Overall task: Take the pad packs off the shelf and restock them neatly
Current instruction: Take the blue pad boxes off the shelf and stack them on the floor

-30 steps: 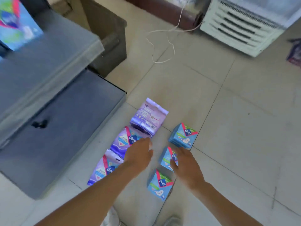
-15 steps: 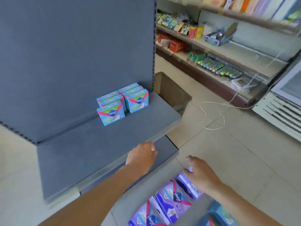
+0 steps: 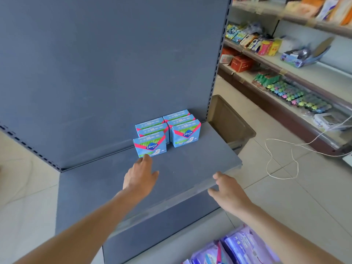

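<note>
Several blue Libresse pad packs (image 3: 165, 130) stand in two rows at the back right of the grey shelf (image 3: 190, 164). The front left pack (image 3: 150, 144) sits a little forward of the others. My left hand (image 3: 140, 175) reaches over the shelf with fingers apart, and its fingertips touch that pack's lower edge. My right hand (image 3: 226, 191) hovers open at the shelf's front edge, holding nothing. Purple pad packs (image 3: 238, 248) lie on the floor at the bottom right.
A brown bin (image 3: 228, 121) stands right of the shelf unit. A white cord (image 3: 282, 161) loops across the tiled floor. Store shelves (image 3: 285, 73) with snacks and small goods run along the right wall. A lower grey shelf (image 3: 152, 235) juts out below.
The view rose from the floor packs to the shelf. Both hands lifted from the floor. My left hand has reached forward to the front left blue pack.
</note>
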